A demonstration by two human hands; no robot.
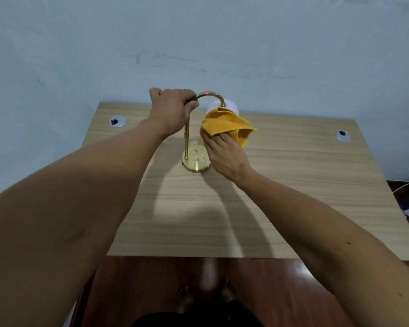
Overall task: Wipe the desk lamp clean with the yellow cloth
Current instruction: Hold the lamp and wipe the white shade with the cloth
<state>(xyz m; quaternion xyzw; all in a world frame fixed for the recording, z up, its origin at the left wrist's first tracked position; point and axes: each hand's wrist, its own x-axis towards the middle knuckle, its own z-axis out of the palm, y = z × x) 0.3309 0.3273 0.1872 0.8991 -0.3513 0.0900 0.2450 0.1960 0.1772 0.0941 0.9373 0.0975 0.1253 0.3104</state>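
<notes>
A brass desk lamp stands upright on the wooden desk (293,185), with a round base (196,162) marked with red scribbles, a thin pole and a curved neck (210,95) that also carries a red mark. Its white shade (232,106) hangs at the right end of the neck. My left hand (172,112) is closed around the top of the pole where the neck begins. My right hand (224,156) holds the yellow cloth (224,126) pressed against the front of the shade, hiding most of it.
The desk backs onto a pale blue wall. Two round cable holes (117,120) (342,135) sit near its far corners. White cables (406,185) lie on the floor at the right. Dark red floor and my bare feet (206,296) show below the near edge.
</notes>
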